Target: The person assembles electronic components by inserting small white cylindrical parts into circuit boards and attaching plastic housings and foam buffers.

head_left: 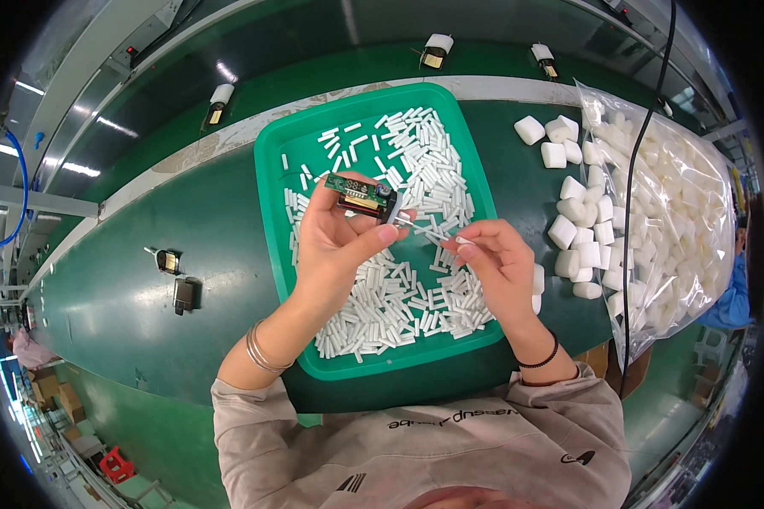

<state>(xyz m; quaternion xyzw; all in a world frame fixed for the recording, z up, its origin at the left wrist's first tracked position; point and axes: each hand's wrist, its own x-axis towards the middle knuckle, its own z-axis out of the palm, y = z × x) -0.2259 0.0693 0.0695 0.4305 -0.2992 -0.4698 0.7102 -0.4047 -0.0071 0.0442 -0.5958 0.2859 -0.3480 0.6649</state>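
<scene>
My left hand (329,250) is closed around a small dark electronic device (367,200) with a green circuit board and a gold-coloured cell showing. A thin pale stem (409,223) sticks out of its right end. To the right, my right hand (502,270) pinches a small white piece (463,241) between thumb and fingertips, a little apart from the device. Both hands are over a green plastic tray (270,204). Many short white cotton-like sticks (440,165) lie scattered and heaped in it.
Chunky white cylinders (574,212) lie right of the tray beside a clear plastic bag (675,229) full of them. A black cable (635,170) hangs before the bag. Left on the bench are an open device (168,261) and a dark box-like piece (184,295). White-topped devices (436,53) stand along the far green strip.
</scene>
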